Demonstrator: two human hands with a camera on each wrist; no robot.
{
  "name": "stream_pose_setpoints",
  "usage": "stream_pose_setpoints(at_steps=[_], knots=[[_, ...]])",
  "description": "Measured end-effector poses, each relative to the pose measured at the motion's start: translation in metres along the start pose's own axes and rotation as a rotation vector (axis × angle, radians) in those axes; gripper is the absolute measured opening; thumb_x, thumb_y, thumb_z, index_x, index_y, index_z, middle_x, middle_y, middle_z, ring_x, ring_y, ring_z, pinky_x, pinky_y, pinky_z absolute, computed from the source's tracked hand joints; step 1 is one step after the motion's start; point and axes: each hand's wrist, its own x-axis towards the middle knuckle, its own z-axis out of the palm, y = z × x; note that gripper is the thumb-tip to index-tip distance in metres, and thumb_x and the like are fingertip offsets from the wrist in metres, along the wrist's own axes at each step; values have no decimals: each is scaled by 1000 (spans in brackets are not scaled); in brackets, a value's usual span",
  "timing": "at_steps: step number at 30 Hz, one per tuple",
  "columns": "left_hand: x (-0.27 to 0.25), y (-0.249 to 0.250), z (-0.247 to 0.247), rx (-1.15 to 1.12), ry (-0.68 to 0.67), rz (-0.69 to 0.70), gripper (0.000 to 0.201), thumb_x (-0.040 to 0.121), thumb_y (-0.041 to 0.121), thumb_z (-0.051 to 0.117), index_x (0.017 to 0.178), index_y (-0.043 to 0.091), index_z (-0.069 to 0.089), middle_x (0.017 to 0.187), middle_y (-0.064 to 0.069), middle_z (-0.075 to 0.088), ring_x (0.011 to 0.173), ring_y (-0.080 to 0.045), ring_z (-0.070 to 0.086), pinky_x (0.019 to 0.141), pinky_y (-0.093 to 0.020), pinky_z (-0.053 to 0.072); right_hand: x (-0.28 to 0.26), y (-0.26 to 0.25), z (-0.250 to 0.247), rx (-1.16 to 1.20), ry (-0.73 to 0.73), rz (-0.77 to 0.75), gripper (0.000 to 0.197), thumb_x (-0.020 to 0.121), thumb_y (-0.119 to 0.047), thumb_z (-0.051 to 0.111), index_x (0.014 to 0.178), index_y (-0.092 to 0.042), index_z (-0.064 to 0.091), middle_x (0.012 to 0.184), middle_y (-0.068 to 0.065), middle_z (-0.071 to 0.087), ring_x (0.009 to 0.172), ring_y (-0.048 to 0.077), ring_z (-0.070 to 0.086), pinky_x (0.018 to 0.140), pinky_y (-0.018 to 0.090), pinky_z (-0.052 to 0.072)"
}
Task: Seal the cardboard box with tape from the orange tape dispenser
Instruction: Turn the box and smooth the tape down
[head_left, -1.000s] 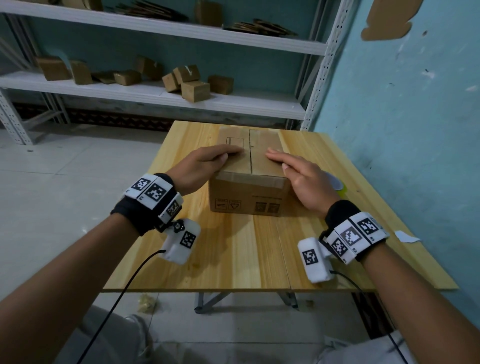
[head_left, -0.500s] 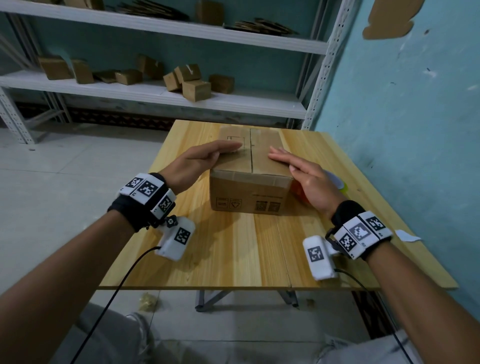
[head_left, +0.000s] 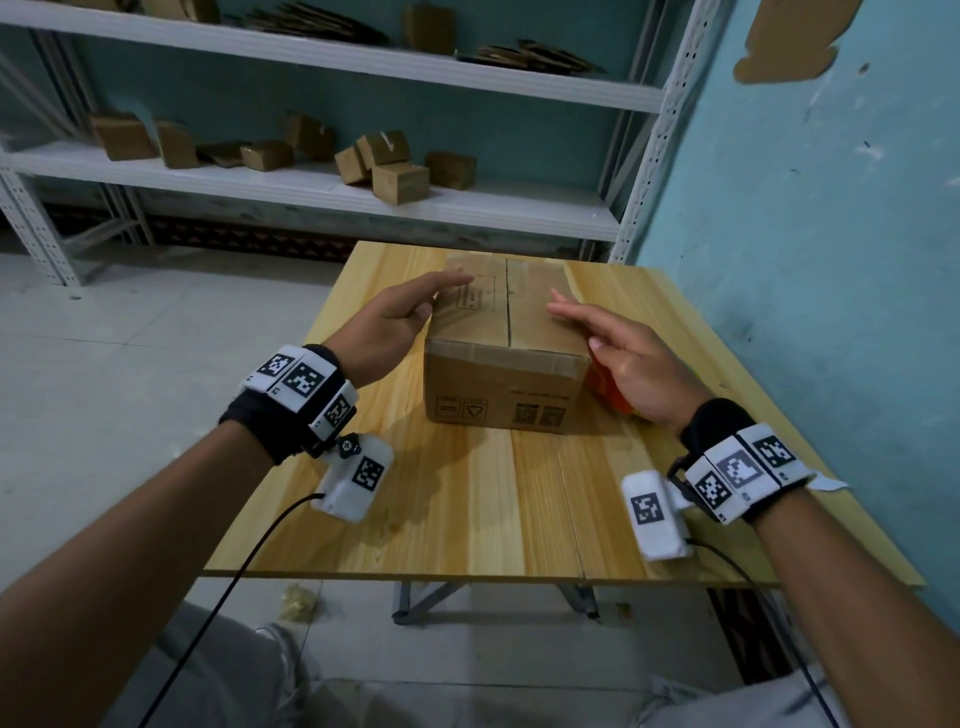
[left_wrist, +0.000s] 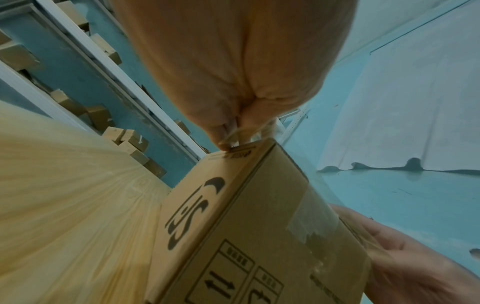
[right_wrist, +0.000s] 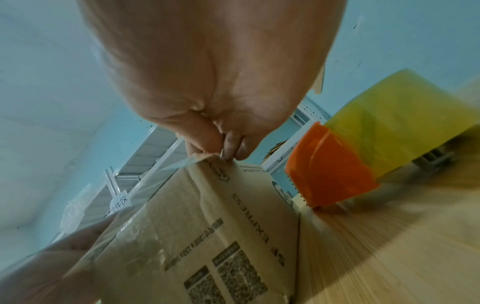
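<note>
A brown cardboard box (head_left: 498, 384) stands in the middle of the wooden table, its top flaps closed along a centre seam (head_left: 507, 312). My left hand (head_left: 415, 306) lies with straight fingers over the box's top left edge. My right hand (head_left: 587, 325) reaches with straight fingers over the top right edge. In the wrist views the fingertips (left_wrist: 233, 137) (right_wrist: 228, 148) touch the box's upper edges. The orange tape dispenser (right_wrist: 330, 170) with its yellow-tinted roll (right_wrist: 400, 123) lies on the table right of the box. In the head view my right hand largely hides the dispenser (head_left: 605, 389).
The table (head_left: 467, 509) ends just in front of me, with a blue wall (head_left: 831, 260) close on the right. White metal shelves (head_left: 311, 192) behind the table carry several small cardboard boxes (head_left: 395, 166). A scrap of white paper (head_left: 831, 484) lies at the table's right edge.
Both hands have slid outward from the middle of the box top to its left and right edges. The orange dispenser now shows beside my right hand.
</note>
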Motion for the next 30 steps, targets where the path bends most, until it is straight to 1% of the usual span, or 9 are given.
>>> stream_pose_setpoints(at_steps=[4,8,9,11,13,16,21,27,30], knots=[[0,2,-4,18,48,4,48,101,-2,30,136,25,46,144,8,41,130,2,30,95,-5,27,-1,-1,4,6,46,4,52,102,4,31,141,-25,50,150,-20,36,136,-10,27,101,-3,23],[-3,7,-6,16,18,-8,39,103,13,34,138,25,44,141,17,36,127,6,28,87,5,26,-2,-3,6,11,104,28,39,107,-18,37,142,-29,51,153,-17,38,137,-5,32,97,-2,27],[-3,8,-5,23,-2,-20,37,103,19,35,138,27,45,141,20,34,128,5,27,91,3,25,-3,-3,7,-13,112,13,38,107,-22,39,142,-27,51,153,-16,40,136,-7,32,97,-3,26],[-3,10,-2,74,-33,-31,38,101,31,39,138,31,46,142,23,31,134,2,25,106,-14,23,-3,-5,10,-73,112,-26,37,105,-26,44,141,-24,53,151,-16,41,137,-8,31,101,-3,24],[-4,9,0,166,-61,2,46,96,42,42,140,30,46,149,19,31,142,-1,18,112,-27,19,-2,-4,12,-141,107,-58,39,102,-31,50,140,-24,54,152,-14,41,142,-5,27,110,7,20],[-5,11,4,306,-82,92,49,94,40,47,141,25,45,152,11,32,143,-1,13,110,-24,18,0,-5,15,-207,108,-99,43,98,-36,57,139,-24,55,153,-11,42,146,-2,23,118,20,17],[-5,15,11,352,-75,181,46,94,34,52,138,22,49,150,6,37,139,0,17,109,-22,23,3,-10,19,-266,101,-152,44,96,-35,60,138,-21,57,152,-6,44,145,3,28,123,35,18],[-3,14,17,410,-85,211,44,96,34,49,138,21,47,149,6,39,142,-9,23,119,-40,17,9,-12,25,-284,103,-179,41,97,-35,60,135,-20,60,148,-5,49,142,4,36,123,41,18],[-1,14,18,429,-75,220,42,97,33,49,138,22,48,148,6,41,142,-13,26,120,-44,15,10,-13,26,-279,135,-182,39,96,-34,61,132,-20,62,145,-5,53,139,4,40,122,41,23]])
